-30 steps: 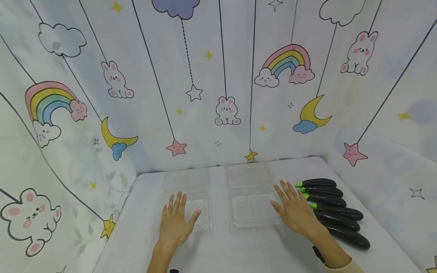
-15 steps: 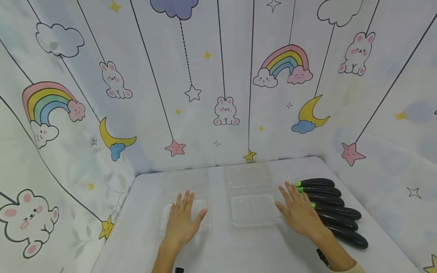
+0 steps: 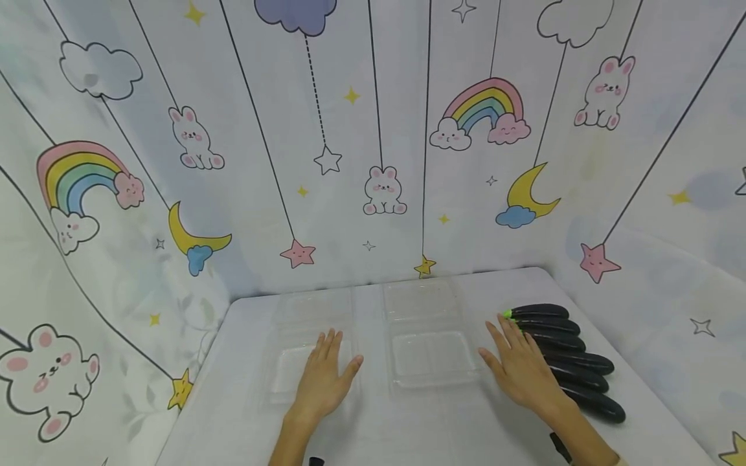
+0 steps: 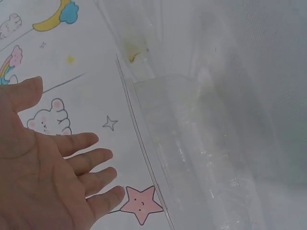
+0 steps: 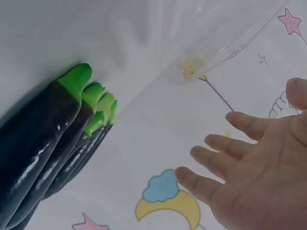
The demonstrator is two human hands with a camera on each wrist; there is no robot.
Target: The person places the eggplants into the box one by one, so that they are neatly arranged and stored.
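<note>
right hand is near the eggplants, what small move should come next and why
Probably move the right hand a little further right and down toward the eggplants: it is outstretched and holds nothing, the eggplants lie in a row just beside it, and a clear plastic box sits on its other side.

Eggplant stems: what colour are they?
The stems are bright green, showing best in the right wrist view.
</note>
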